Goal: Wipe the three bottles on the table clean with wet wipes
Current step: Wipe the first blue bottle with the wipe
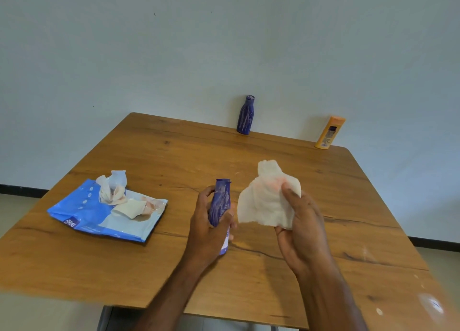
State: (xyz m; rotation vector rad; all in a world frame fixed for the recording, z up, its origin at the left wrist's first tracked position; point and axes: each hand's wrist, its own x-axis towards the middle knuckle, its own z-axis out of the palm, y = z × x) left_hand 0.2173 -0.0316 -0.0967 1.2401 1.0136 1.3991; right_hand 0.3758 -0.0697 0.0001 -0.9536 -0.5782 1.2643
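Bottle in hand: blue, held above the near part of the table in my left hand, fingers wrapped around its lower body, neck pointing away from me.
Wet wipe: white, crumpled, with a faint pink smudge; pinched between thumb and fingers of my right hand, just beside the bottle but apart from it.
Second blue bottle: upright at the far edge, streaked with pale marks.
Orange bottle: upright at the far right corner.
Wipe pack: blue, to my left, flap open, used wipes bunched on top.
Step in hand, by my reckoning: wiping one blue bottle, two others standing by. Next move calls for bringing the wipe onto the bottle's body and rubbing along it while the left hand turns it.
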